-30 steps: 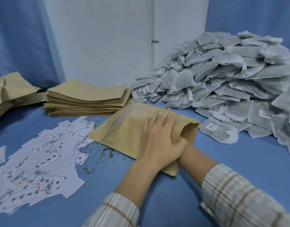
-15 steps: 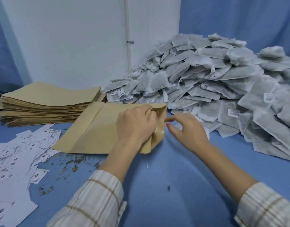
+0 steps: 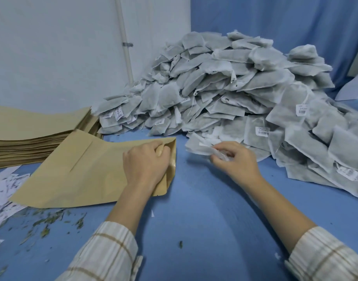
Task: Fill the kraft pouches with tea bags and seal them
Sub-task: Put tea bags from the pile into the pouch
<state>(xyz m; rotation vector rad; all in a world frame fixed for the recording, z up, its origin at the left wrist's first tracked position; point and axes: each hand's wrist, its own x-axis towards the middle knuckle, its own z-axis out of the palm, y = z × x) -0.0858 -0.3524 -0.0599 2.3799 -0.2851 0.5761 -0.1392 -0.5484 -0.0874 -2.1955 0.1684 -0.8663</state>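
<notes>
Left hand (image 3: 145, 165) gripped the kraft pouch (image 3: 89, 171) mouth; right hand (image 3: 234, 159) pinched a tea bag (image 3: 196, 148) just beside it, the tea-bag heap (image 3: 234, 88) behind.

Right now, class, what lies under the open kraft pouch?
The blue table shows around the pouch; its left corner overlaps paper slips. Anything directly beneath is covered.

The left hand (image 3: 145, 165) grips the open mouth of a kraft pouch (image 3: 89, 171) lying flat on the blue bench (image 3: 204, 209). The right hand (image 3: 236, 161) pinches a white tea bag (image 3: 198, 148) at the foot of the tea bag heap (image 3: 234, 88). A stack of pouches (image 3: 32, 134) sits left, with paper labels (image 3: 4, 189) and loose leaf bits (image 3: 46, 222) nearby.
</notes>
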